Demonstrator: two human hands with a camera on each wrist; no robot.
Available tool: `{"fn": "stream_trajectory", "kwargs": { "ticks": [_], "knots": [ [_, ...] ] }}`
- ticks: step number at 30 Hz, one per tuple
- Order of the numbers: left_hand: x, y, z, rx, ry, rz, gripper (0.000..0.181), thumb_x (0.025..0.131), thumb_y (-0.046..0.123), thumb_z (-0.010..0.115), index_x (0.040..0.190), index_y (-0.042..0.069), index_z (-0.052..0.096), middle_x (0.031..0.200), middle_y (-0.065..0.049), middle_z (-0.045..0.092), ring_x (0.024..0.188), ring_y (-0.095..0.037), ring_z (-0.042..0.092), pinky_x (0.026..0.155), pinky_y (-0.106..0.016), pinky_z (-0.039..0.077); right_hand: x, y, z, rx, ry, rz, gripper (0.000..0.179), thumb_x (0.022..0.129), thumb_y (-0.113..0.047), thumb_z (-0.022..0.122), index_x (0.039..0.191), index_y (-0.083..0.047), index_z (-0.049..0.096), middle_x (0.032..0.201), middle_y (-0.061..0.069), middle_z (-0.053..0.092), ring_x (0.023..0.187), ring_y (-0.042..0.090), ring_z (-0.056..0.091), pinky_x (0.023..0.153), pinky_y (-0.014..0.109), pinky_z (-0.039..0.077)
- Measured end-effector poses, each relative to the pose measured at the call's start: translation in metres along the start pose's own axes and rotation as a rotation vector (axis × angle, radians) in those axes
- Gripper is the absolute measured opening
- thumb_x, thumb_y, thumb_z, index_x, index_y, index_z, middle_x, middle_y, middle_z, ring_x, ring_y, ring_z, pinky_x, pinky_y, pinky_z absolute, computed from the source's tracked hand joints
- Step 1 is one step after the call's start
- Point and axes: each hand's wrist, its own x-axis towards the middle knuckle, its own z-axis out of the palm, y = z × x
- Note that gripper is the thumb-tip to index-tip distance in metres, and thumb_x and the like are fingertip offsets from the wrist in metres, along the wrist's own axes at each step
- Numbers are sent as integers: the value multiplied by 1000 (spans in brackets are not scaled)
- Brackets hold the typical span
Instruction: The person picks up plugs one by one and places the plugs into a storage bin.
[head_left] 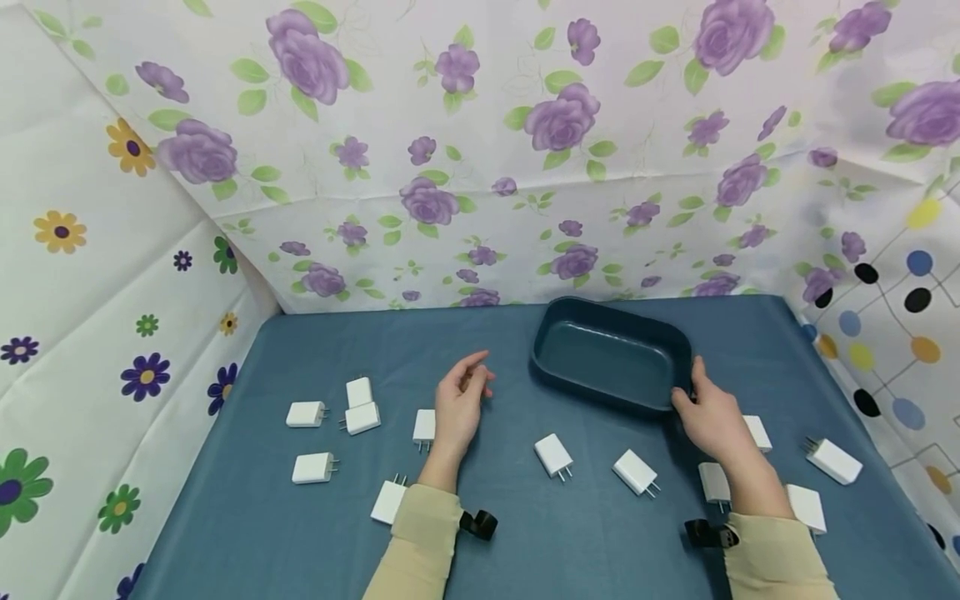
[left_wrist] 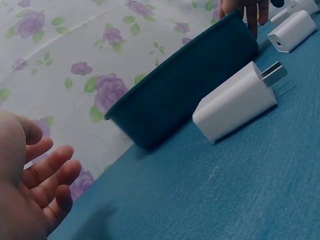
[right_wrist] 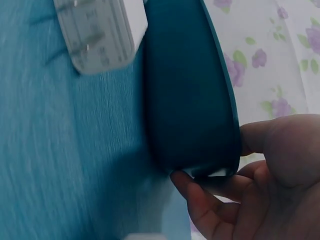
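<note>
A dark teal rectangular tray (head_left: 611, 354) stands at the back of the table, with nothing inside it. At its right end my right hand (head_left: 712, 421) grips the wall; in the right wrist view the thumb lies at the rim and the fingertips (right_wrist: 181, 181) at the lower edge of the tray (right_wrist: 192, 90). Left of the tray, my left hand (head_left: 459, 404) hovers over the table with loosely bent fingers and holds nothing. The nearest white plug charger (head_left: 423, 427) is partly hidden by that hand. Another charger (head_left: 552, 456) lies in front of the tray.
Several white chargers lie on the left, among them a touching pair (head_left: 363, 418) and one (head_left: 389, 502) by the left sleeve. More lie around the right forearm, one (head_left: 834, 461) farthest right. Flowered cloth (head_left: 427, 200) rises behind the blue table (head_left: 517, 533).
</note>
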Motion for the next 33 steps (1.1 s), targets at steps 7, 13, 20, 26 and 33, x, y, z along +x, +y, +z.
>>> {"fn": "stream_trajectory", "kwargs": {
  "ticks": [7, 13, 20, 26, 33],
  "knots": [
    [-3, -1, 4, 60, 22, 11, 36, 109, 14, 62, 143, 4, 69, 103, -13, 73, 75, -33, 67, 70, -27, 51, 5, -14, 16, 1, -54, -33, 72, 116, -32, 32, 169, 2, -3, 161, 41, 30, 136, 61, 47, 96, 68, 46],
    [-6, -1, 5, 163, 42, 53, 45, 107, 18, 67, 149, 2, 64, 92, -4, 63, 69, -13, 48, 69, -28, 41, 8, -31, 28, 9, -122, -60, 68, 118, -29, 31, 170, -1, -2, 164, 39, 27, 146, 59, 35, 111, 73, 36],
    [-2, 0, 6, 208, 95, 26, 51, 102, 7, 69, 152, 2, 59, 79, 0, 46, 62, -10, 37, 66, -30, 35, 11, -48, 29, 36, -158, -104, 68, 118, -28, 32, 171, -2, -2, 165, 37, 26, 133, 55, 53, 98, 64, 45],
    [0, -1, 3, 230, 130, 32, 50, 101, 3, 66, 151, 2, 62, 65, 5, 35, 54, -12, 29, 59, -30, 28, 11, -52, 37, 59, -151, -124, 67, 118, -27, 34, 172, -6, 0, 169, 32, 23, 140, 53, 49, 101, 63, 44],
    [-2, -4, 3, 281, 128, 25, 52, 101, -2, 62, 153, 4, 60, 52, 5, 31, 44, -11, 26, 51, -29, 24, 10, -48, 39, 93, -159, -122, 67, 118, -29, 33, 172, -9, -1, 172, 29, 18, 153, 52, 26, 118, 69, 29]
  ]
}}
